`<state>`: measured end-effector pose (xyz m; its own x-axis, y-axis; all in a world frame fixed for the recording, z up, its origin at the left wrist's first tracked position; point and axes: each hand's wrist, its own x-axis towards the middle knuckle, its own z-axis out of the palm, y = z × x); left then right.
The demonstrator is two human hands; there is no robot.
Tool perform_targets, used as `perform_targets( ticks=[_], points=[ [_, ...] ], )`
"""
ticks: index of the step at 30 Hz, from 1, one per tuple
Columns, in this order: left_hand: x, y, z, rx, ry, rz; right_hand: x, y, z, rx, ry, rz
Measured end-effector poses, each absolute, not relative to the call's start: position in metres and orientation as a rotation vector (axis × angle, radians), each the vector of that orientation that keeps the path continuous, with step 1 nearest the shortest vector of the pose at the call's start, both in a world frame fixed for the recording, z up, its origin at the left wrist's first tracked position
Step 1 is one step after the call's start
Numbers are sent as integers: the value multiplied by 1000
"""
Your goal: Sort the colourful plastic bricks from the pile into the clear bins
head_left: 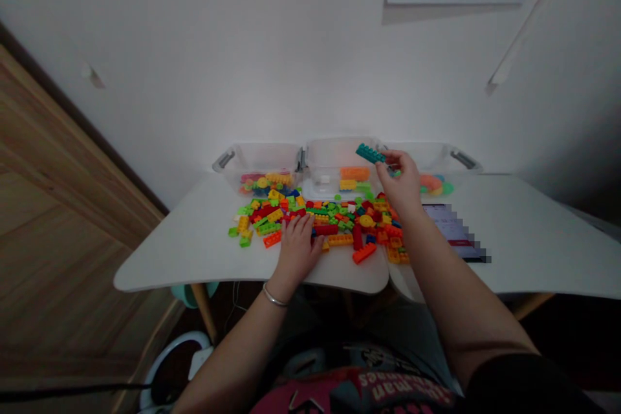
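My right hand (402, 184) is raised over the right side of the pile and pinches a long teal toy building brick (370, 154) by its right end. The brick is level with the rim of the middle clear bin (330, 154). Lower down, my left hand (297, 247) lies palm down at the front of the brick pile (272, 229), fingers outstretched and touching bricks. A dark red brick (326, 230) and an orange-yellow brick (340, 240) lie just right of it. Whatever is under its palm is hidden.
Along the wall stand a left clear bin (264, 155) and a right clear bin (431, 154), both with colourful pieces inside. A tablet (449, 229) lies right of the pile, partly behind my right forearm. Two white tabletops (194, 252) meet near the middle.
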<state>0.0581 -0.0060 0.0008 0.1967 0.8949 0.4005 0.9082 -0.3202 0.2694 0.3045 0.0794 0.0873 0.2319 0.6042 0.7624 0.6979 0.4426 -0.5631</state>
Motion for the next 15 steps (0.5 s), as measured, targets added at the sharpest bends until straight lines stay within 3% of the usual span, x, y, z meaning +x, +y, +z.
perform_targets(
  ticks=[9, 15],
  points=[
    [57, -4, -4, -2400, -1840, -790, 318, 139, 91, -1349, -1522, -2],
    [56, -4, -3, -2400, -1843, -798, 319, 145, 84, -1427, -1688, -178]
  ],
)
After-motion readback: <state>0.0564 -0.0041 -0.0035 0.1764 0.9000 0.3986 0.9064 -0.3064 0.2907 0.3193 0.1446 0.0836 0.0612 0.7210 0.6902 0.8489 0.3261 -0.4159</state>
